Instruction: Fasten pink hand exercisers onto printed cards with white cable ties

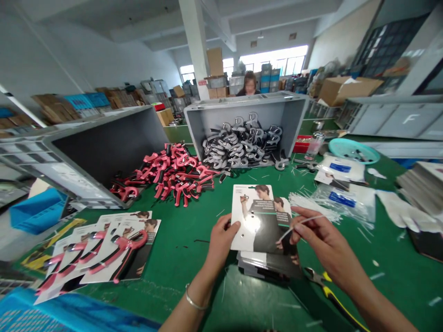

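My left hand (223, 237) is closed on the left edge of a printed backing card (256, 226), held upright with its front toward me. Pinched in my right hand (320, 237) is a thin white cable tie (308, 220), its end reaching to the card's right side. Beneath the held card lies a stack of similar cards (256, 268). Cutting pliers with yellow-and-black handles (332, 295) rest by my right forearm. At left, several cards carrying pink hand grips (128, 251) overlap in a fan.
Loose pink hand grips (180, 173) spill from a tipped grey crate (104, 138). Another crate (294, 124) holds grey hand grips (238, 145). White cable ties (311, 205), plastic bags (341, 200) and a turquoise tray (370, 154) occupy the right. A person (249, 85) is behind the crates.
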Action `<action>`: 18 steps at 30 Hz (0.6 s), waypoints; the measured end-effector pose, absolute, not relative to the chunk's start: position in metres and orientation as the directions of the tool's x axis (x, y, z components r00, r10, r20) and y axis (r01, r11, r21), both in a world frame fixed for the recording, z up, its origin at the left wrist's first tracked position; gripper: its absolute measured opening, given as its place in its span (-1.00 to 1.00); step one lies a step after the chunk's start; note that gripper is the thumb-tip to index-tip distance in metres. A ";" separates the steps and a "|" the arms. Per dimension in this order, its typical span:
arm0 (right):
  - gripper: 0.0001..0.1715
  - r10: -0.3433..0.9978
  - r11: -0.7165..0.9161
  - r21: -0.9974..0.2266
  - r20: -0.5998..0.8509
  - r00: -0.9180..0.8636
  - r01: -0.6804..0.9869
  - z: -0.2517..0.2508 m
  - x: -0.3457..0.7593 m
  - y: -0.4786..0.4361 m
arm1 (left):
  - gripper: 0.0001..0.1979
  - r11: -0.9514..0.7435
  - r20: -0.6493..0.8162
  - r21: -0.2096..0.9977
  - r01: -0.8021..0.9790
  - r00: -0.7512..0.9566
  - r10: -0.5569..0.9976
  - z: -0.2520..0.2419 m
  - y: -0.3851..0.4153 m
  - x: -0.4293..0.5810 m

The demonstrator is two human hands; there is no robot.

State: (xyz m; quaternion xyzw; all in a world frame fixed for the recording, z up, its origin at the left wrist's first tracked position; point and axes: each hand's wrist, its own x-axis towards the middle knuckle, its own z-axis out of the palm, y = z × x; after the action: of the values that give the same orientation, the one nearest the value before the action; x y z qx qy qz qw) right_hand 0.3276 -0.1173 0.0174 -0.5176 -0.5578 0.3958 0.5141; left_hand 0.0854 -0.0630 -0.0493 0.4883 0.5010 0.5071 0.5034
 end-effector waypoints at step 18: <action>-0.84 0.886 0.451 -0.771 0.327 -0.328 0.450 -0.025 0.261 -0.051 | -0.55 0.282 -0.320 0.804 -0.523 0.018 0.947 -0.085 -0.075 0.056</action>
State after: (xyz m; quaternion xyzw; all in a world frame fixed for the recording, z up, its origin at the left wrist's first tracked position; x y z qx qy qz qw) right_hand 0.2610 -0.0510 -0.0249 -0.4382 -0.7623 0.2876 0.3797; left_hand 0.0559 -0.0751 -0.0849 0.2426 0.4369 0.5478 0.6710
